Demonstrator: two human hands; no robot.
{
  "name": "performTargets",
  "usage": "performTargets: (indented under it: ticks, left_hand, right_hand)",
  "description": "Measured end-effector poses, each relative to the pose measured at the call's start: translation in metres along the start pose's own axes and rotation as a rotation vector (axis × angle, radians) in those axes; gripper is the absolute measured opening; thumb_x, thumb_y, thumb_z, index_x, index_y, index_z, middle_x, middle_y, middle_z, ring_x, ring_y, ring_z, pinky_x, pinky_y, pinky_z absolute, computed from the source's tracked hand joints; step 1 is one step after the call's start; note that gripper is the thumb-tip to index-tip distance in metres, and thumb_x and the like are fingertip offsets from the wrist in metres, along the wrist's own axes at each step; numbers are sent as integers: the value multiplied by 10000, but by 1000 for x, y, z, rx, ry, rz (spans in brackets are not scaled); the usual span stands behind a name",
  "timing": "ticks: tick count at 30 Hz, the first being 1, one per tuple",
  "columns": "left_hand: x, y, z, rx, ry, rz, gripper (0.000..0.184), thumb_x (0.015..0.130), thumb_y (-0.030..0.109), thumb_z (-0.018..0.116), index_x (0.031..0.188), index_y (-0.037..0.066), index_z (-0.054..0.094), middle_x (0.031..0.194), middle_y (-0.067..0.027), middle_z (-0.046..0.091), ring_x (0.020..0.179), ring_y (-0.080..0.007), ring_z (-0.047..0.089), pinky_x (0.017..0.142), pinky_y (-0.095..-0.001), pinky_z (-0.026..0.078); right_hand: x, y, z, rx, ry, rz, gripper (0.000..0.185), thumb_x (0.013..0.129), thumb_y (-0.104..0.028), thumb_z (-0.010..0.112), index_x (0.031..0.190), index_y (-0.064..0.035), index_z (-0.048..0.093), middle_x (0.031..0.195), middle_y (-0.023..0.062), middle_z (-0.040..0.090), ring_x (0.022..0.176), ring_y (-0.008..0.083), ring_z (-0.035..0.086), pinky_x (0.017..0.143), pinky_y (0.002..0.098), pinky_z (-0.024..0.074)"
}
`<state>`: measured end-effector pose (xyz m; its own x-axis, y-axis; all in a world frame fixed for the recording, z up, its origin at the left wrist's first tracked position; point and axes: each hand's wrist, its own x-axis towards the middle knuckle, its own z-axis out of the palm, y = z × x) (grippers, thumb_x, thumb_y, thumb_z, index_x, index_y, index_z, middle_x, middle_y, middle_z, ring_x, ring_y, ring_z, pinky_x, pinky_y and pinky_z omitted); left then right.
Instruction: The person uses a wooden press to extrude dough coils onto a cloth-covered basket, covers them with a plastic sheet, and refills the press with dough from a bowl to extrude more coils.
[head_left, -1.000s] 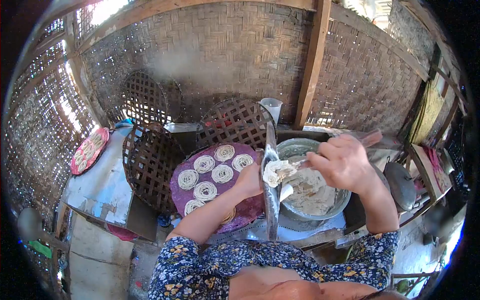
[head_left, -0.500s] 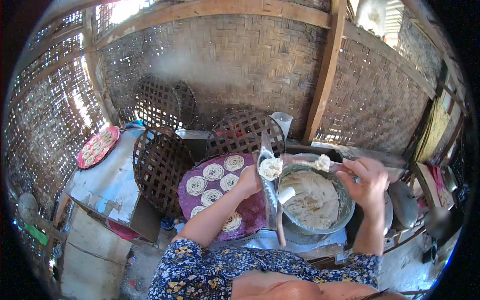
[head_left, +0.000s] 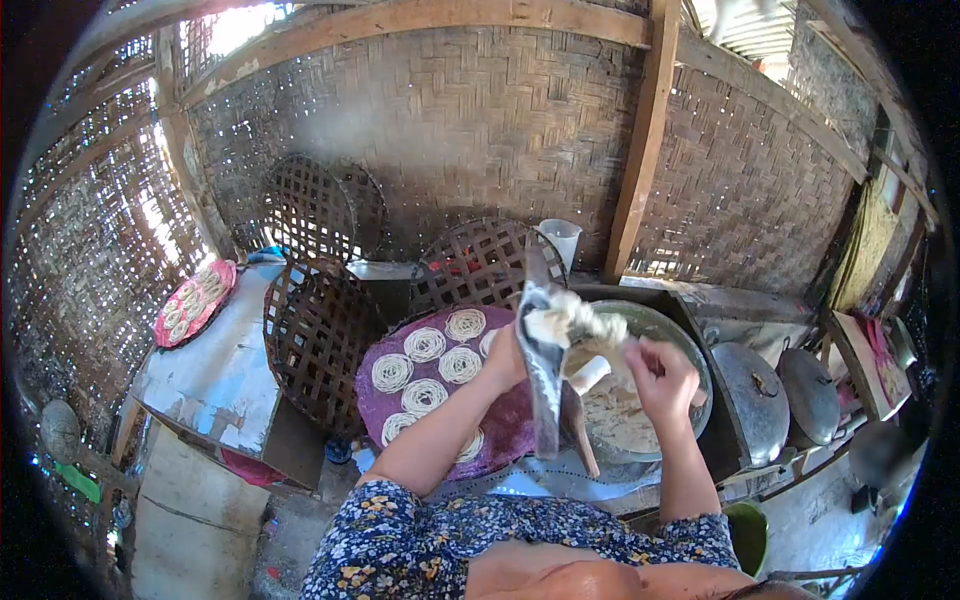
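My left hand (head_left: 508,358) is wrapped round a long, upright press-like tool (head_left: 543,385), above the right side of a purple round mat (head_left: 375,350). Pale coiled noodle rounds (head_left: 424,397) lie on that mat. My right hand (head_left: 664,380) is closed over a big metal bowl (head_left: 700,350) on a utensil whose end is covered in pale dough (head_left: 595,323). This dough meets the lump in the tool's opening. More dough (head_left: 625,425) lies in the bowl. A white cylinder (head_left: 590,374) and a wooden handle (head_left: 580,435) stick out beside the tool.
Dark lattice trays (head_left: 318,345) lean at the left and behind the mat. A pink tray of coils (head_left: 195,303) sits on a worn blue-white cabinet (head_left: 215,370). A clear jug (head_left: 562,240) stands at the back; lidded pots (head_left: 750,400) are at the right.
My right hand first moved right, away from the tool, with dough on the utensil. It has since come back left and down, bringing dough to the opening. The tool has tilted slightly.
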<state>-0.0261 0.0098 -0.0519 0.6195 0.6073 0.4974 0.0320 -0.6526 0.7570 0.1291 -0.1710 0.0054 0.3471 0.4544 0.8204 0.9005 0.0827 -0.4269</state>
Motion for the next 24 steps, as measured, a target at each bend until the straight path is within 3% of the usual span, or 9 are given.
performTargets:
  ticks: [1,4,6,9,12,13,19,22,24]
  left_hand:
    - [-1,8,4,-33,-21,33,425,735,232,644,1108,55,541,1009,-104,626,914,-216,599,808,-324,457]
    - [6,11,16,-1326,-20,-457,398,801,181,573,1155,19,490,1089,-105,579,996,-227,553,856,-339,428]
    - [13,-42,17,-1633,-82,-409,315,806,165,564,1082,12,553,1025,-86,614,926,-219,583,803,-326,449]
    - [11,-48,1,-801,55,-533,191,762,114,630,915,-1,635,846,-83,644,772,-174,609,691,-327,493]
    - [7,-11,-14,-942,14,-375,282,691,17,698,955,-6,601,881,-121,624,781,-175,602,690,-330,536]
    - [6,-4,-19,-588,-40,-125,285,673,-64,689,932,-21,577,883,-141,609,775,-192,601,693,-344,557]
    - [-12,23,-56,-1047,87,-117,373,596,0,711,930,16,546,869,-93,564,773,-259,616,715,-407,523]
    - [-4,16,-57,-1236,-13,58,337,636,120,706,919,43,540,913,-74,510,835,-298,607,857,-465,471]
    - [3,32,-52,-1367,-65,182,323,633,118,710,897,57,533,895,-62,504,837,-297,609,900,-472,447]
  right_hand:
    - [7,0,3,-81,68,-127,209,657,-150,751,788,-42,628,641,69,610,563,205,612,504,299,475]
    - [-1,-4,7,-162,-31,-293,222,642,-154,757,785,-55,621,624,59,598,551,215,606,493,306,472]
    - [-12,-12,1,-39,-111,-235,189,666,-152,747,780,-55,631,645,63,615,585,187,623,534,287,487]
    - [-24,-23,-19,271,-354,20,184,709,-148,726,828,-27,655,700,88,648,657,126,629,591,258,492]
    - [-18,12,-21,388,-312,184,169,717,-70,710,851,2,636,719,41,642,596,69,554,543,212,449]
    - [-2,-11,-37,356,-285,353,138,740,-89,693,835,-2,642,743,39,652,636,77,569,573,218,451]
    - [-12,49,-61,-666,-558,378,314,722,-332,699,880,-62,668,859,123,653,786,249,634,660,327,487]
    - [-40,54,-28,8,-368,290,473,764,-463,623,1033,-74,627,1031,164,611,946,254,594,756,333,469]
    - [-53,20,-2,964,-599,605,750,753,-636,509,1249,-76,464,1155,192,538,1024,269,548,833,350,442]
